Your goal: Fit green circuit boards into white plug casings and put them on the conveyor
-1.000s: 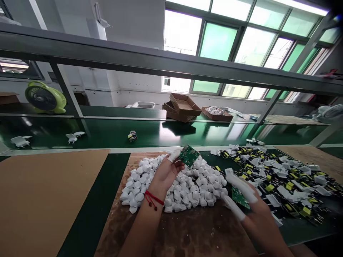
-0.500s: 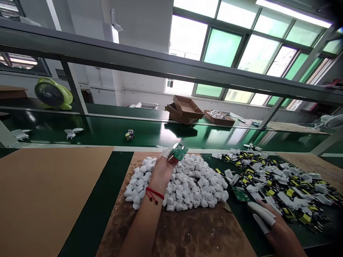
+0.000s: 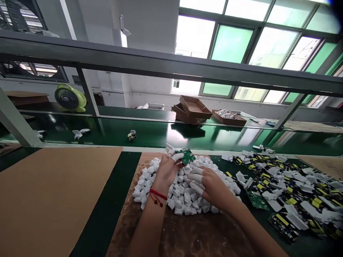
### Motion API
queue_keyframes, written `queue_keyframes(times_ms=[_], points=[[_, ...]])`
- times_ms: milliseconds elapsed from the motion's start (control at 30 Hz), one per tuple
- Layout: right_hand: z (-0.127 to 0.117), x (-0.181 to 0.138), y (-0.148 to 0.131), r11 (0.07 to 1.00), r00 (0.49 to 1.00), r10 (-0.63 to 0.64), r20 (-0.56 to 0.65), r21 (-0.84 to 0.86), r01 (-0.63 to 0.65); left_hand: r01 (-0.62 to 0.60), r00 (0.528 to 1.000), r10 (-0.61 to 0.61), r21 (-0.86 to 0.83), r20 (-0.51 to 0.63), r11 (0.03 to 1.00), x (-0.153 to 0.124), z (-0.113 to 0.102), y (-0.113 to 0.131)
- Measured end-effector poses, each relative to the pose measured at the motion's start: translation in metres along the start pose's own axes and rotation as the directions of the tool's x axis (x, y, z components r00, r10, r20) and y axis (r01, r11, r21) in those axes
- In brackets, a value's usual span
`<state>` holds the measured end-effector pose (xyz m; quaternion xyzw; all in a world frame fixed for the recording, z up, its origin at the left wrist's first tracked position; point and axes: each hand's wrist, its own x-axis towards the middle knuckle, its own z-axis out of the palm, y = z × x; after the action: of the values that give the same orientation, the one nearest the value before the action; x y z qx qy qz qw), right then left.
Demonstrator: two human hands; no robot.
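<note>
My left hand (image 3: pixel 167 168), with white finger cots and a red string at the wrist, is closed on a small green circuit board (image 3: pixel 187 156) held above a heap of white plastic caps (image 3: pixel 184 187). My right hand (image 3: pixel 211 185), also in finger cots, lies on top of the heap with its fingers curled into the caps; what they pinch, if anything, is hidden. A loose green circuit board (image 3: pixel 255 199) lies flat on the green mat right of the heap.
A pile of circuit boards and white plug housings (image 3: pixel 289 185) covers the right side. A brown cardboard sheet (image 3: pixel 50 192) lies at left. Behind runs a green conveyor belt (image 3: pixel 150 134) carrying a few parts, with cardboard boxes (image 3: pixel 194 109) and a green fan (image 3: pixel 70 98) beyond.
My right hand has swung left from the pile of boards onto the heap of white caps. My left hand still holds the green board above the heap. The camera has tilted slightly.
</note>
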<state>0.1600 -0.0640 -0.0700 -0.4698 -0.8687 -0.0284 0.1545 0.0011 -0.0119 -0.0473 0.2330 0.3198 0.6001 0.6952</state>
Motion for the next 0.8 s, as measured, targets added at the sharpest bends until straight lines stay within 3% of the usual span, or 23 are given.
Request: queue_keyframes(times_ms=[100,167,267,433,633,800], points=[[0.011,0.028,-0.009,0.991,0.983,0.019,0.184,-0.132,0.006,-0.041,0.999,0.041,-0.007,-0.01,0.999,0.002,0.0,-0.001],[0.018,0.035,-0.013,0.985,0.975,0.031,0.221,-0.172,0.008,-0.07,0.997,0.07,-0.03,-0.019,0.997,0.004,-0.001,0.002],[0.024,0.035,-0.015,0.981,0.973,0.077,0.216,-0.192,-0.035,-0.095,0.995,0.092,-0.106,-0.036,0.99,0.004,-0.001,0.011],[0.027,0.031,-0.015,0.983,0.967,0.118,0.227,-0.161,-0.083,-0.081,0.989,0.012,-0.459,-0.15,0.885,0.005,0.0,0.016],[0.03,0.031,-0.014,0.994,0.965,0.103,0.241,-0.072,-0.088,-0.038,0.979,-0.063,-0.476,-0.195,0.879,0.007,0.0,0.005],[0.03,0.03,-0.016,0.973,0.963,0.221,0.156,-0.108,-0.206,-0.028,0.978,-0.099,-0.591,-0.181,0.806,0.001,0.006,0.003]])
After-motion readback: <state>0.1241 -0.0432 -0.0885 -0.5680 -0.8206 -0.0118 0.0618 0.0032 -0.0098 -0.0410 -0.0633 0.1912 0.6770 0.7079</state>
